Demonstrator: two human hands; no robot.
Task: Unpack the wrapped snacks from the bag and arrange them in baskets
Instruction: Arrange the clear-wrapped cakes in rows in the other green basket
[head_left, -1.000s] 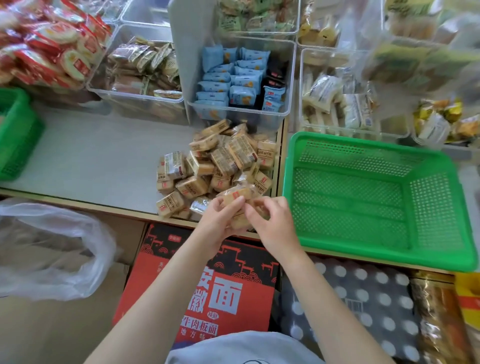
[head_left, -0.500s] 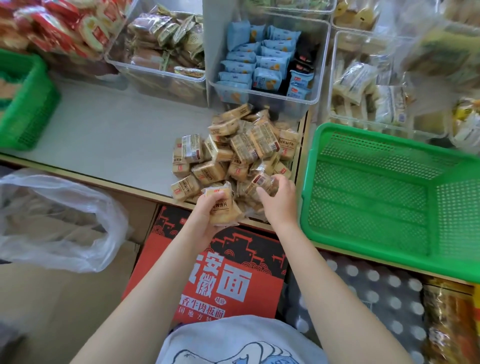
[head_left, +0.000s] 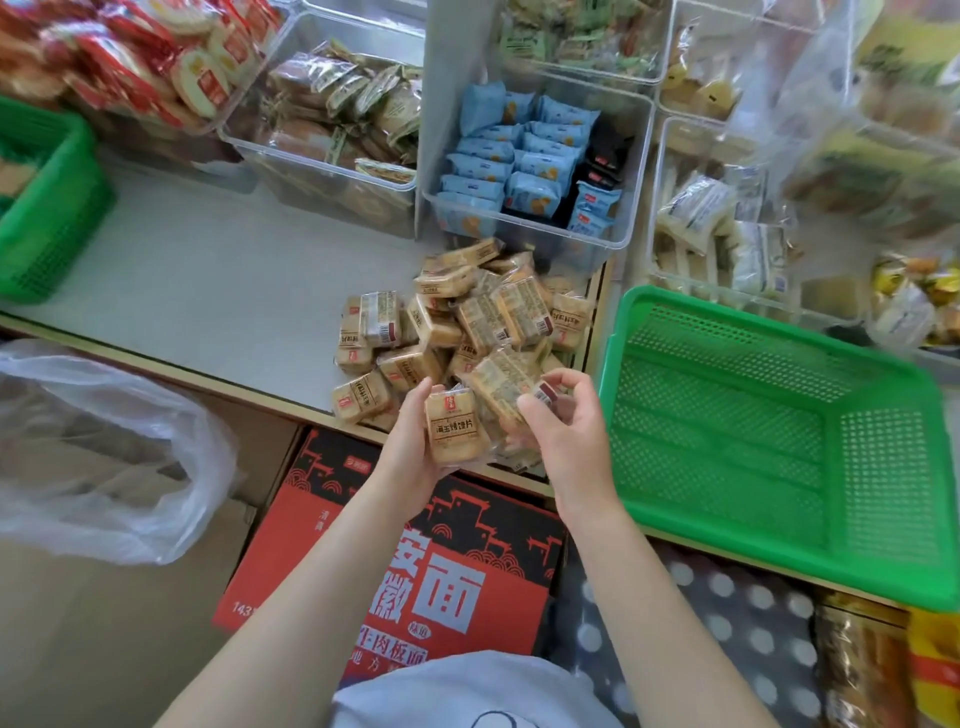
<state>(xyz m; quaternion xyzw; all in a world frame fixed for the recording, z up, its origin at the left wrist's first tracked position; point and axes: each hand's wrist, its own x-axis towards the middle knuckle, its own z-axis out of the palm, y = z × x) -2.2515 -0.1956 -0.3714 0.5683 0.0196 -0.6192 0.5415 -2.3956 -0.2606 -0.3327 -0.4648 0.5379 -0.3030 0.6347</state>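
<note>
While the left hand (head_left: 415, 441) cradles one tan snack packet (head_left: 451, 431) upright, the right hand (head_left: 566, 426) pinches another packet (head_left: 506, 382) by its end. Both sit over the pile (head_left: 462, 317) beside the green basket (head_left: 769, 431), whose near corner is cut off; packets beneath the hands are hidden.

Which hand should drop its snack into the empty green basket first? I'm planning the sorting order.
Right. The right hand pinches a packet beside the green basket; the left hand, holding another packet, would have to cross over.

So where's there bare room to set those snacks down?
The green basket at right holds nothing. Grey counter lies bare between the snack pile and the left green basket. The clear bins behind are crowded.
</note>
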